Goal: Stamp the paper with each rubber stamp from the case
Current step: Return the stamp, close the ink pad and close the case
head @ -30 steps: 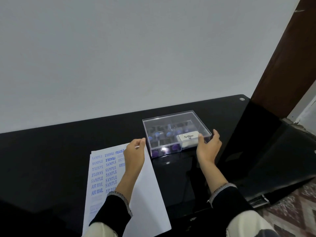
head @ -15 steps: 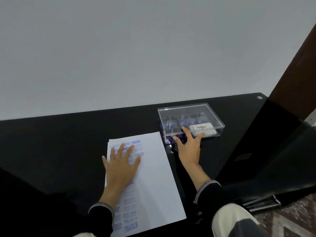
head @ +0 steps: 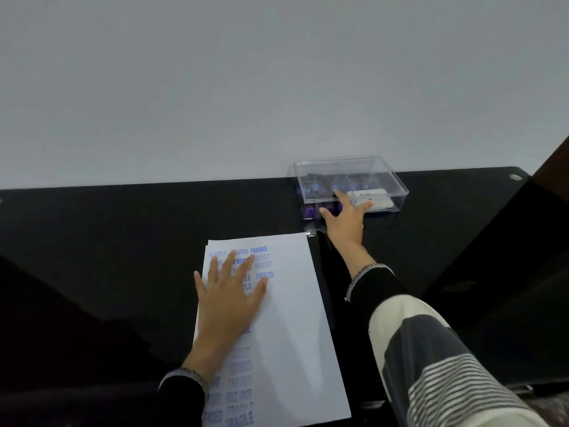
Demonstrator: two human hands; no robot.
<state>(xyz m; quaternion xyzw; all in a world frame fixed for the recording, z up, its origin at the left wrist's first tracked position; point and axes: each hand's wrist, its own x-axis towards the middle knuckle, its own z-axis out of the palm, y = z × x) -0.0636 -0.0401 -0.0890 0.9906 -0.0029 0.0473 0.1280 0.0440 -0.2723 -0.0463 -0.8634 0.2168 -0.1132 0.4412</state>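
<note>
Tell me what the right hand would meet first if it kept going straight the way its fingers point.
The right hand already lies with straight fingers on the closed lid of the clear stamp case. Pushed further, it would probably slide across that lid towards the wall behind, though depth is hard to judge.

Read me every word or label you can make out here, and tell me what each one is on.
"FRAGILE": blue stamp near the top of the paper.
"AMENDED": blue stamp lower down, by the left hand.
"SAMPLE": faint stamp at the top left corner.
Other stamps on the paper: too blurred.
White label in the case: partly hidden by the right hand, unreadable.
</note>
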